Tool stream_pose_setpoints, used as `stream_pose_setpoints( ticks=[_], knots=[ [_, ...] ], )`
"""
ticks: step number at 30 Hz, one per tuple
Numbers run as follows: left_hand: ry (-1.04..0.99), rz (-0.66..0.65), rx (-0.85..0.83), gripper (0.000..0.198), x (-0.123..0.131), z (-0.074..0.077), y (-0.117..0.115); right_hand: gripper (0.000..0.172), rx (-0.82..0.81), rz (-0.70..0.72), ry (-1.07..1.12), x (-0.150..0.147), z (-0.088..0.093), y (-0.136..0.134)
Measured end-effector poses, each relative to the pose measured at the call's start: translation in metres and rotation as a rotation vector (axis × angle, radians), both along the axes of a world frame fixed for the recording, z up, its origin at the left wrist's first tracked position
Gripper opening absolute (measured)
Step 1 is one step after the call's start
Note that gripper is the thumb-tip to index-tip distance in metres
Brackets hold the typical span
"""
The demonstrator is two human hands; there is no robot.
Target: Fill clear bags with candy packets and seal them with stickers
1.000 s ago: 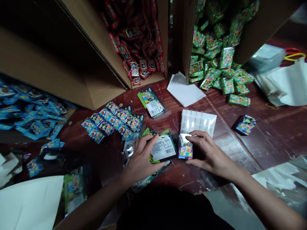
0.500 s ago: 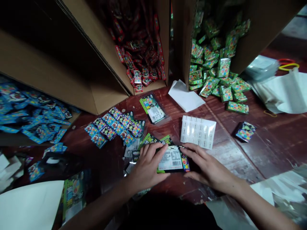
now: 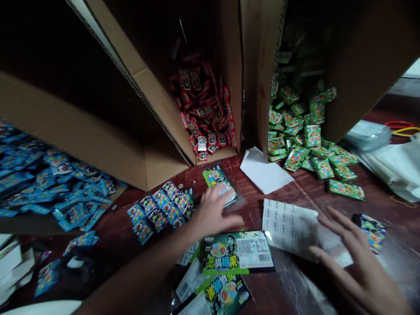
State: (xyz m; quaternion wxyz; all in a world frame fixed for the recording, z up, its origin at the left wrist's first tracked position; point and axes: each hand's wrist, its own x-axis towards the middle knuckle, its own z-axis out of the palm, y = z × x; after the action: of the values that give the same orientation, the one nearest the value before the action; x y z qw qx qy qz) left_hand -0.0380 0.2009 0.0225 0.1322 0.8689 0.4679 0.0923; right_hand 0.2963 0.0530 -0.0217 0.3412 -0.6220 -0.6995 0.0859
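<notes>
My left hand, slightly blurred with its thumb spread, reaches over the near edge of a clear-bagged green and black printed card; contact cannot be made out. Below it lies a black and green candy card with a white barcode label, overlapping other printed cards. On the right, my right hand has its fingers apart, beside a sheet of round stickers and a small dark candy box. Rows of small blue and purple candy boxes lie left of my left hand.
Cardboard cartons stand behind, holding red packets, green boxes and blue packets. Folded white paper lies before them. Plastic bags and red and yellow bands are at the far right.
Both hands have come off the labelled candy card, which now lies flat. My left hand moved forward to the bagged card, my right hand rightward towards the dark box. The view has shifted.
</notes>
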Motion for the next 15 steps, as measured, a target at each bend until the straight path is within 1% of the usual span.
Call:
stream_pose_setpoints(
  ticks=[1,2,4,5,6,7,8,10,12,15],
  knots=[
    [0.066,0.048,0.118,0.069,0.000,0.002,0.039,0.058,0.024,-0.063,-0.027,0.016,-0.002,0.007],
    [0.146,0.107,0.210,0.064,0.002,0.005,0.079,0.062,0.046,-0.113,-0.066,0.031,-0.005,0.014],
    [0.173,0.143,0.285,0.074,0.008,0.012,0.153,0.072,0.076,-0.192,-0.148,0.056,-0.012,0.023],
    [0.231,0.166,0.312,0.081,0.012,0.015,0.183,0.075,0.083,-0.223,-0.182,0.065,-0.016,0.025],
    [0.248,0.173,0.316,0.086,0.017,0.017,0.207,0.076,0.087,-0.251,-0.207,0.072,-0.020,0.025],
    [0.282,0.182,0.307,0.088,0.022,0.018,0.225,0.075,0.080,-0.280,-0.224,0.077,-0.023,0.024],
    [0.323,0.187,0.287,0.086,0.027,0.018,0.237,0.072,0.065,-0.308,-0.237,0.080,-0.025,0.022],
    [0.389,0.171,0.239,0.071,0.034,0.016,0.246,0.066,0.022,-0.357,-0.246,0.084,-0.028,0.017],
    [0.384,0.111,0.233,0.054,0.035,0.012,0.243,0.064,-0.023,-0.400,-0.238,0.089,-0.028,0.015],
    [0.268,0.031,0.232,0.048,0.031,0.009,0.234,0.065,-0.058,-0.473,-0.202,0.104,-0.027,0.017]
  ],
)
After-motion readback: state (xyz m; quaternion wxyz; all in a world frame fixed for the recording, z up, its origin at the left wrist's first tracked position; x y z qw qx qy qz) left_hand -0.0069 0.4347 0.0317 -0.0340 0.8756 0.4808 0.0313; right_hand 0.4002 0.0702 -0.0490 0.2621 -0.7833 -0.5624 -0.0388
